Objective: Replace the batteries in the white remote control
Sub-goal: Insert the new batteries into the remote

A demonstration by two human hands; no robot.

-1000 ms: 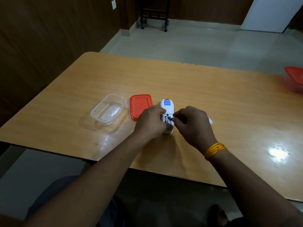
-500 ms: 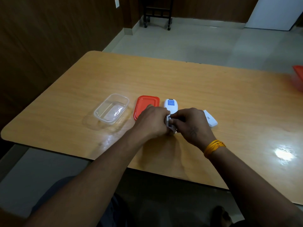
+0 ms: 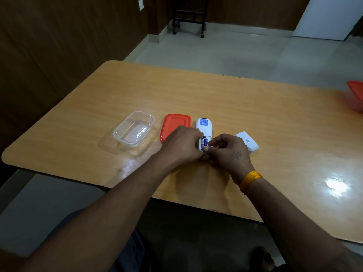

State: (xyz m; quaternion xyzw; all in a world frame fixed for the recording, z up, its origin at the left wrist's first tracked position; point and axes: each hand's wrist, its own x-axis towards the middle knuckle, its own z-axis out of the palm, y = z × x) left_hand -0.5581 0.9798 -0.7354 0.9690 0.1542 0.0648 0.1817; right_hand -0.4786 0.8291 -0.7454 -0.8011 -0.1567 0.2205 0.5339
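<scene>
The white remote control (image 3: 204, 128) lies face down on the desk (image 3: 235, 99), near the middle of its near half, with its far end carrying a blue label. Its battery cover (image 3: 247, 141) has been taken off and is set just to the right, apart from the remote. The battery bay at the near end is open, and a dark battery (image 3: 204, 143) can be seen seated in it.

The remote is held steady by the left hand (image 3: 181, 144), whose fingers are curled round its left edge. The fingers of the right hand (image 3: 228, 152) are bent and brought together at the near end of the bay; whether a battery is being pinched or only pressed down cannot be told, since the fingertips hide that spot.

To the left of the remote an orange lid (image 3: 172, 124) lies flat, and further left a clear plastic box (image 3: 134, 128) stands open with nothing visible in it. A red container (image 3: 356, 96) is partly seen at the far right edge.

As a judgement, the task is well past its middle: the cover is off and at least one battery is seated. The bay is probably being filled or the last cell pushed home. What is left would be to check both cells are seated and to slide the cover back on.
</scene>
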